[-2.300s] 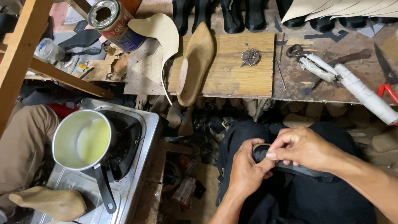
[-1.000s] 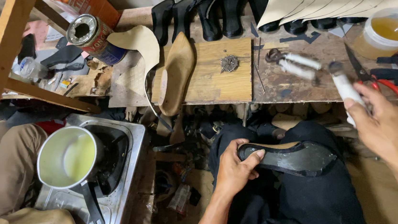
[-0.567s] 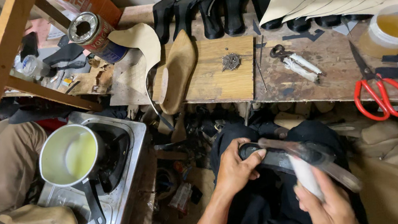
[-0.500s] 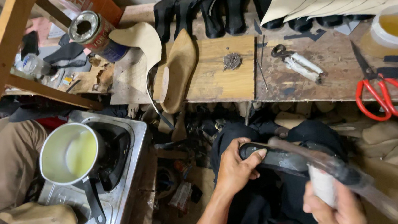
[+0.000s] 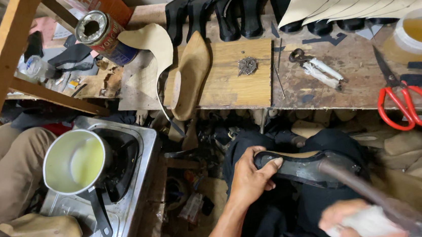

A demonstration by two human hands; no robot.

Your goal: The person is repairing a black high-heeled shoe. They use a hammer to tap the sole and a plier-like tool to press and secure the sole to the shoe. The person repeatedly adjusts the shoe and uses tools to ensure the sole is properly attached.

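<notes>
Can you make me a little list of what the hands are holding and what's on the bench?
left hand: grips the toe end of a black shoe piece lying on the lap
right hand: blurred, holds a white-wrapped handle of a long tool
tool head: over the shoe piece, blurred
bench: red scissors, pincers, tub of amber liquid
pot: on the stove at the left, pale liquid inside

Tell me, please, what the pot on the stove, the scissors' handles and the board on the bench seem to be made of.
The round grey pot looks like dull bare metal, probably aluminium: matte silvery rim and wall. The red loop handles of the scissors look like glossy plastic, judging by their even colour and sheen. The pale rectangular board looks like unfinished wood, with visible grain and no gloss.
</notes>
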